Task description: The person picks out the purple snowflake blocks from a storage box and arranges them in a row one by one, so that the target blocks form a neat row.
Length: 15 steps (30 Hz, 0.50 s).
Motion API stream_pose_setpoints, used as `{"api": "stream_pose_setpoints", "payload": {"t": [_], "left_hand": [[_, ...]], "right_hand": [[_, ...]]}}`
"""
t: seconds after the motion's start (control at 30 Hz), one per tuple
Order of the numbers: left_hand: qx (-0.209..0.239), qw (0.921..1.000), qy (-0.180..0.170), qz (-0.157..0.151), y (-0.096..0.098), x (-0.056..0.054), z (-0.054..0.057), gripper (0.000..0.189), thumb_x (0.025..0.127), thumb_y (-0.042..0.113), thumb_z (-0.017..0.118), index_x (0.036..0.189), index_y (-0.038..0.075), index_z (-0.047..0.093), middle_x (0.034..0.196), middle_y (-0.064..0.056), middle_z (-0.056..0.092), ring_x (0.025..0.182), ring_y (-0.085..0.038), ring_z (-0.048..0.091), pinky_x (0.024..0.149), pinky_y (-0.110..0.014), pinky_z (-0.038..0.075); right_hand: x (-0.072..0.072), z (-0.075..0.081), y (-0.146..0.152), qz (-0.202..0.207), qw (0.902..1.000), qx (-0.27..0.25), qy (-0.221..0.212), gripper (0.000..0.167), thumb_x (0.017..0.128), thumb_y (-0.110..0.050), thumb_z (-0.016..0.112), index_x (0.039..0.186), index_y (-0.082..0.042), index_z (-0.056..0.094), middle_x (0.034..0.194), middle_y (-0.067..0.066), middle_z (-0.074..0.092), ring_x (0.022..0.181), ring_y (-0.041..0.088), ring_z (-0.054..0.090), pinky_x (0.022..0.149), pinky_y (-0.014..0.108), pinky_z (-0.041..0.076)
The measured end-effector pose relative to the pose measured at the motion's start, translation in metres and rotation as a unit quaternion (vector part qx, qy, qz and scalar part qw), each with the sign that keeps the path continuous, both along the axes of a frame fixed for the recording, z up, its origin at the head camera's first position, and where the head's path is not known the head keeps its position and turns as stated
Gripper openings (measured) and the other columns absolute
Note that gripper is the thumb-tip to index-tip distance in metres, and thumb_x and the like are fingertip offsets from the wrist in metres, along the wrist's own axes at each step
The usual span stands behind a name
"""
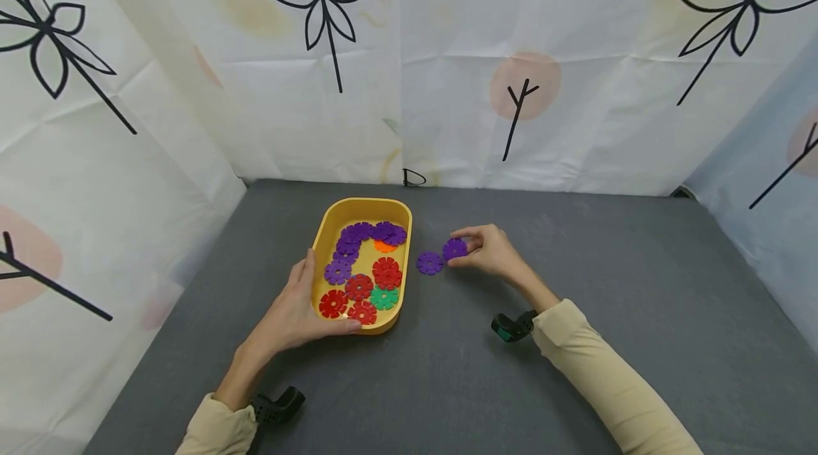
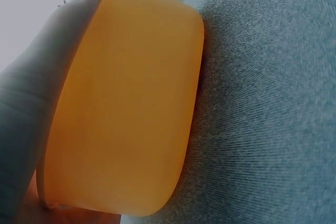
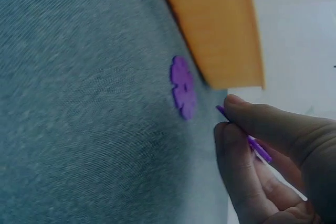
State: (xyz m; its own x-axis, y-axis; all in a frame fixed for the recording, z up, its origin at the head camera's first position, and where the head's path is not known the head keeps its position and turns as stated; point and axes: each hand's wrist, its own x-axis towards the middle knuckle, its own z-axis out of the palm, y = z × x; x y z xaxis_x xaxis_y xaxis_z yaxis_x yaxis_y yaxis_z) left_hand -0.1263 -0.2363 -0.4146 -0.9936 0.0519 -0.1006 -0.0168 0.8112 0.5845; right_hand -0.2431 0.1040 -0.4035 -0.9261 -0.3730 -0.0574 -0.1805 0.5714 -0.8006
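Note:
My right hand [image 1: 491, 250] pinches a purple flower-shaped plastic disc [image 1: 454, 248] between thumb and fingertips, just right of the tray. In the right wrist view that disc [image 3: 260, 149] shows edge-on. Another purple disc [image 1: 429, 263] lies flat on the table between the tray and this hand. At the tray's near left corner, my left hand [image 1: 295, 313] grips the yellow tray [image 1: 404, 217], thumb along the near rim and fingers along the left side. Inside are several overlapping purple discs [image 1: 338, 271], several red discs [image 1: 333, 304], a green disc [image 1: 385, 298] and a partly covered orange disc [image 1: 385, 246].
The tray stands on a dark grey cloth-covered table [image 1: 607, 277]. White fabric [image 1: 447, 114] printed with flowers and twigs hangs behind the table and at both sides. A black band with a small device [image 1: 513, 327] sits at the right wrist, a similar one [image 1: 279, 407] at the left.

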Motion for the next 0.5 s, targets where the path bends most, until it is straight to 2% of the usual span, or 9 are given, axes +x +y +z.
{"api": "stream_pose_setpoints", "payload": {"t": [0.1, 0.37, 0.5], "left_hand": [[0.001, 1.0000, 0.001, -0.001, 0.000, 0.000, 0.000, 0.145, 0.068, 0.066, 0.084, 0.164, 0.008, -0.006, 0.164, -0.022, 0.017, 0.142, -0.043, 0.040, 0.110, -0.063, 0.046], [-0.001, 1.0000, 0.004, -0.003, 0.000, -0.001, -0.002, 0.145, 0.067, 0.066, 0.085, 0.164, 0.007, -0.005, 0.164, -0.022, 0.018, 0.141, -0.043, 0.040, 0.109, -0.063, 0.047], [0.000, 1.0000, 0.004, -0.001, 0.000, -0.001, -0.002, 0.145, 0.067, 0.065, 0.085, 0.165, 0.007, -0.004, 0.164, -0.022, 0.018, 0.141, -0.042, 0.040, 0.108, -0.063, 0.048]], "right_hand": [[0.000, -0.003, 0.003, 0.007, 0.9997, 0.024, -0.002, 0.053, 0.082, -0.011, 0.086, 0.130, 0.001, 0.068, 0.064, -0.005, 0.056, 0.061, 0.010, 0.044, 0.056, 0.024, 0.035], [-0.002, -0.014, 0.004, 0.004, 0.9989, 0.045, -0.012, 0.052, 0.080, -0.010, 0.087, 0.128, 0.003, 0.069, 0.060, -0.006, 0.048, 0.057, 0.008, 0.040, 0.052, 0.021, 0.032], [-0.002, -0.017, 0.002, 0.004, 0.9982, 0.059, 0.004, 0.051, 0.081, -0.012, 0.087, 0.127, 0.001, 0.070, 0.058, -0.006, 0.045, 0.055, 0.008, 0.036, 0.050, 0.021, 0.028]]}}
